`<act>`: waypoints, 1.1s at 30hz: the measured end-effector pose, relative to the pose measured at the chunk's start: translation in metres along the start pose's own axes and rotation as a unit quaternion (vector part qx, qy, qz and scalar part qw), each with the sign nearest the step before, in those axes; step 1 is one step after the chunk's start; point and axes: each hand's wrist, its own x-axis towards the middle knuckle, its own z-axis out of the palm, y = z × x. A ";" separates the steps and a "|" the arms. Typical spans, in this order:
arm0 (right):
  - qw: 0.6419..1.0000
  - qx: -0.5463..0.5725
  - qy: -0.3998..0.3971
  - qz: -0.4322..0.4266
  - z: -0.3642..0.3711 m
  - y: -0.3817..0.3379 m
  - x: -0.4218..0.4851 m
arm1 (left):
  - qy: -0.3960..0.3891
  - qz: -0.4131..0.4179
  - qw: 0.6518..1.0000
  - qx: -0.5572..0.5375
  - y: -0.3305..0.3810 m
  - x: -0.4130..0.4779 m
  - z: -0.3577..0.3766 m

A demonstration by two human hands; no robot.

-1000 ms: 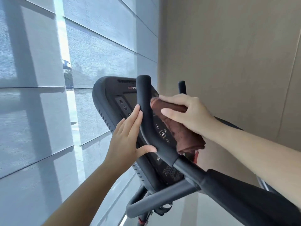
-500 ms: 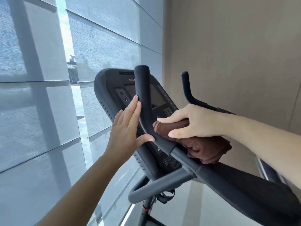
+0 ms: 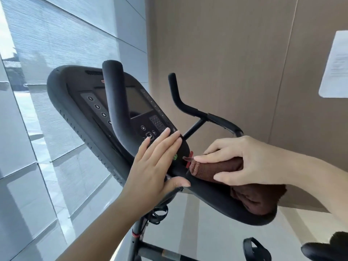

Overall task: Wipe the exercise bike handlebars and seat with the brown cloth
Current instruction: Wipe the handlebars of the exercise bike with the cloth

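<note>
Pressing the brown cloth (image 3: 222,168) onto the broad black pad of the near handlebar (image 3: 207,196), my right hand (image 3: 244,162) was clamped on it, fingers curled over the top and thumb along the near side, while the rest of the cloth lay bunched below my wrist. Just beside it, my left hand (image 3: 156,166) lay flat, fingers straight and together across the lower edge of the console (image 3: 75,102), thumb tucked under the bar. Beyond my hands the near handlebar's horn rose in front of the console's screen and keypad. Farther off, the far handlebar (image 3: 180,102) curved up by the tan wall (image 3: 226,53), where a white sheet of paper (image 3: 337,63) hung.
</note>
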 end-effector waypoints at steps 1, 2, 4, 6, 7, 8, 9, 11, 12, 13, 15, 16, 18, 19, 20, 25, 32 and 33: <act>1.000 0.012 0.011 0.007 0.000 0.000 -0.003 | 0.003 0.005 1.000 0.000 -0.001 -0.001 0.001; 1.000 0.014 0.021 0.007 0.002 -0.002 -0.011 | 0.007 0.011 1.000 0.006 -0.002 -0.003 0.003; 0.999 0.006 0.041 0.029 0.005 0.002 -0.024 | 0.019 0.021 0.999 0.021 -0.003 -0.006 0.007; 0.997 0.013 0.049 0.051 0.009 -0.004 -0.032 | 0.038 0.025 0.999 0.021 -0.003 -0.008 0.011; 0.996 0.005 0.058 0.062 0.012 -0.006 -0.035 | 0.048 0.025 0.998 0.016 -0.004 -0.009 0.013; 0.995 -0.010 0.067 0.073 0.014 -0.009 -0.037 | 0.057 0.026 0.998 0.011 -0.004 -0.009 0.014; 0.994 -0.021 0.076 0.082 0.017 -0.013 -0.037 | 0.066 0.026 0.997 0.007 -0.004 -0.009 0.016; 0.988 -0.030 0.101 0.112 0.023 -0.021 -0.039 | 0.086 0.028 0.996 0.000 -0.004 -0.009 0.019; 0.984 -0.044 0.120 0.124 0.026 -0.024 -0.039 | 0.098 0.027 0.995 -0.003 -0.004 -0.009 0.020; 0.980 -0.055 0.134 0.138 0.029 -0.028 -0.041 | 0.111 0.025 0.994 -0.008 -0.004 -0.009 0.021; 0.971 -0.081 0.161 0.160 0.036 -0.033 -0.046 | 0.126 0.021 0.992 -0.013 -0.002 -0.010 0.022; 0.965 -0.097 0.172 0.172 0.039 -0.036 -0.048 | 0.127 0.020 0.992 -0.013 -0.002 -0.011 0.022; 0.953 -0.117 0.194 0.200 0.046 -0.041 -0.052 | 0.127 0.017 0.992 -0.013 -0.002 -0.011 0.022; 0.946 -0.130 0.206 0.213 0.050 -0.044 -0.055 | 0.128 0.014 0.992 -0.015 -0.001 -0.011 0.021; 0.939 -0.141 0.219 0.223 0.054 -0.048 -0.057 | 0.128 0.010 0.992 -0.016 0.000 -0.011 0.020; 0.907 -0.169 0.282 0.262 0.073 -0.061 -0.062 | 0.124 0.003 0.992 -0.035 0.004 -0.011 0.014; 0.899 -0.165 0.316 0.254 0.087 -0.064 -0.077 | 0.058 -0.070 0.993 -0.073 0.018 -0.016 0.003; 0.901 -0.156 0.317 0.250 0.089 -0.064 -0.084 | 0.049 -0.080 0.993 -0.073 0.022 -0.018 0.001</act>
